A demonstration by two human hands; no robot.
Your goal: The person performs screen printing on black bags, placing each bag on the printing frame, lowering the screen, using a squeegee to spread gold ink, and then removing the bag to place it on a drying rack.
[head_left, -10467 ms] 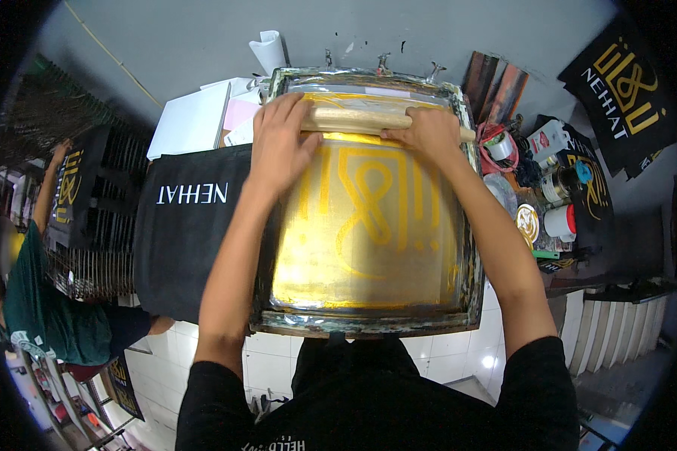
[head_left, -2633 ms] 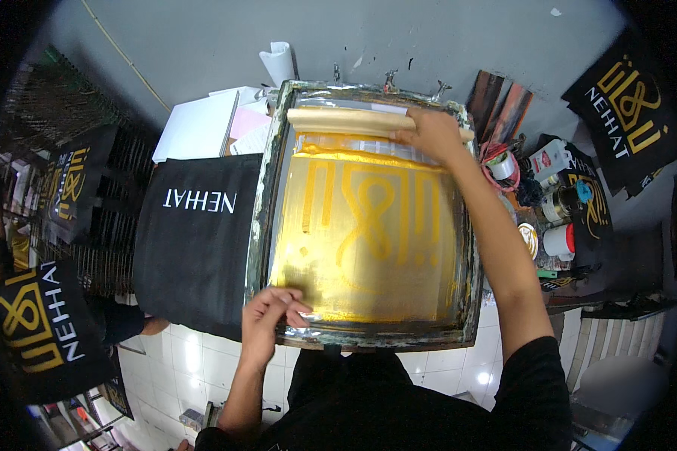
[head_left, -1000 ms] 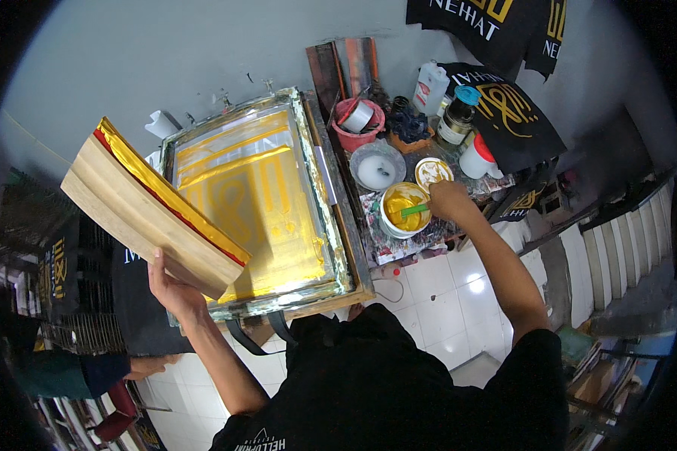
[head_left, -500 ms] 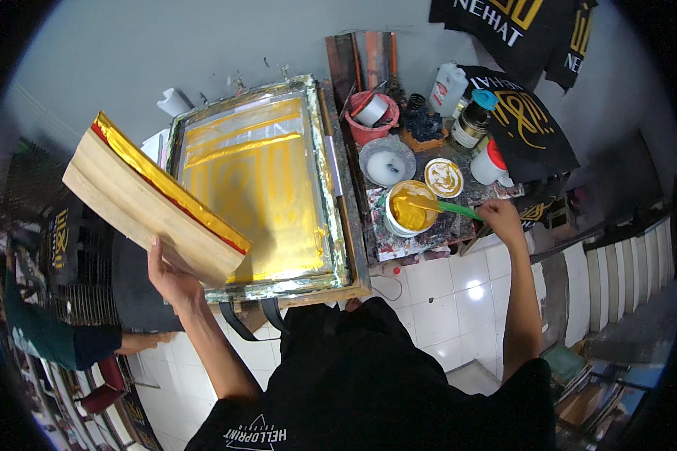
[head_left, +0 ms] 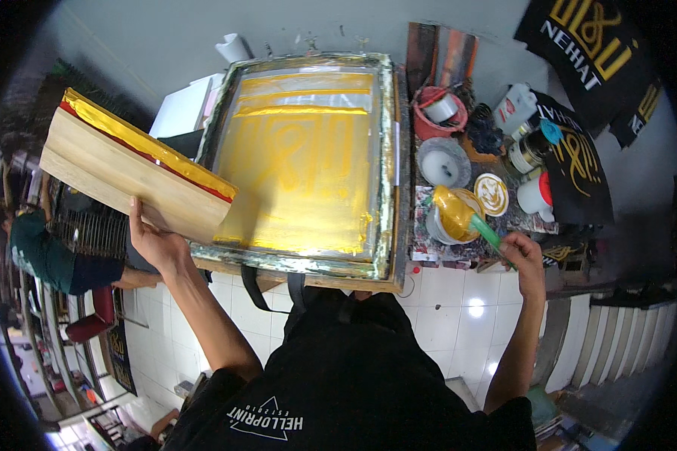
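Observation:
My left hand (head_left: pixel 158 244) is closed on the wooden handle of a wide squeegee (head_left: pixel 128 173), held up left of the screen. Its red blade edge carries a thick coat of yellow ink. A green-handled spatula (head_left: pixel 485 229) is in the grip of my right hand (head_left: pixel 523 255). The spatula's head, heaped with yellow ink (head_left: pixel 453 207), is above the rim of a white ink tub (head_left: pixel 445 236). In front of me lies a framed printing screen (head_left: pixel 390 150), with yellow ink smeared over its mesh and a lettered stencil showing through.
Right of the screen, a cluttered side table holds a white lid (head_left: pixel 492 195), a grey bowl (head_left: pixel 462 154), a pink bucket (head_left: pixel 429 126) and several bottles. Black printed cloths (head_left: pixel 579 45) hang on the wall. Another person (head_left: pixel 49 255) is at far left.
My right hand has lifted the spatula's ink-covered head up out of the tub. The squeegee stays in my left hand. The whole view has shifted, with the screen now farther right.

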